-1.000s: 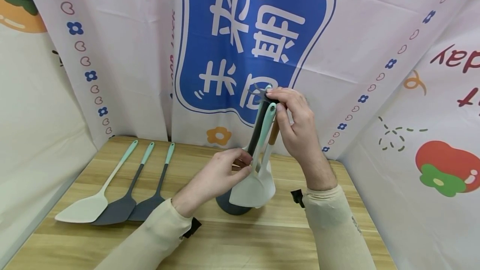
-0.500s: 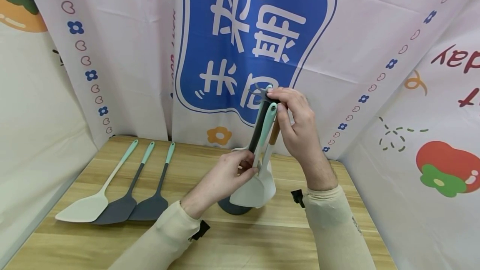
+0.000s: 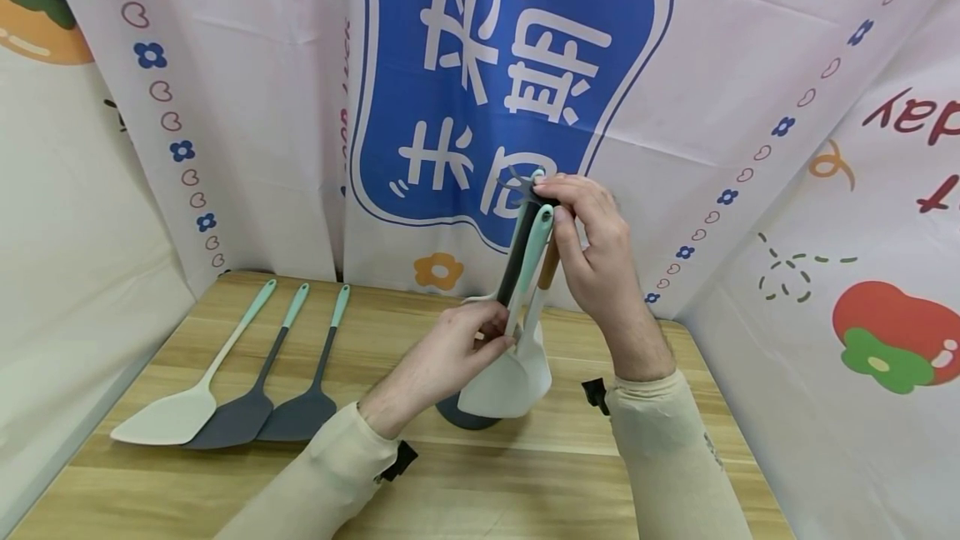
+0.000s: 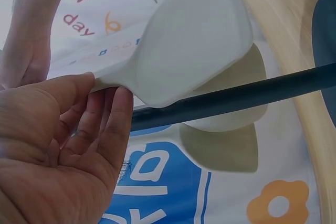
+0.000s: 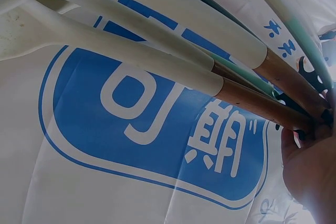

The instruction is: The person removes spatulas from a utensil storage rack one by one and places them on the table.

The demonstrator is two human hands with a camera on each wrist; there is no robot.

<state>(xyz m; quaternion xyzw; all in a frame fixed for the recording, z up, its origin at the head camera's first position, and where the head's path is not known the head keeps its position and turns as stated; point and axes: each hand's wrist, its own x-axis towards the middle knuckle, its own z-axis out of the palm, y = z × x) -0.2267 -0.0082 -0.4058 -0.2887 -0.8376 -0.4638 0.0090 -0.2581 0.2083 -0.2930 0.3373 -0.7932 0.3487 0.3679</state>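
Observation:
A dark utensil stand (image 3: 516,261) with a round base (image 3: 459,413) and hooks at its top rises from the table. On its near side hangs a white spatula (image 3: 495,386) with a mint handle, blade down. My left hand (image 3: 450,352) pinches its neck between thumb and fingers, plain in the left wrist view, where the blade (image 4: 194,35) fills the upper middle. At the stand's top my right hand (image 3: 596,244) grips the hook end, thumb beside the mint handle's tip; the fingertips are partly hidden. White utensils with wooden handles (image 5: 262,103) hang beneath it.
Left on the wooden table (image 3: 480,490) lie a white spatula (image 3: 168,417) and two dark grey spatulas (image 3: 232,421) (image 3: 303,415), all with mint handle ends. A printed cloth (image 3: 720,82) hangs close behind the stand, with more cloth on both sides.
Over the first half second my left hand moved slightly right and closed its thumb and fingers on the spatula's neck. Since then it has hardly moved. My right hand stays at the stand's top.

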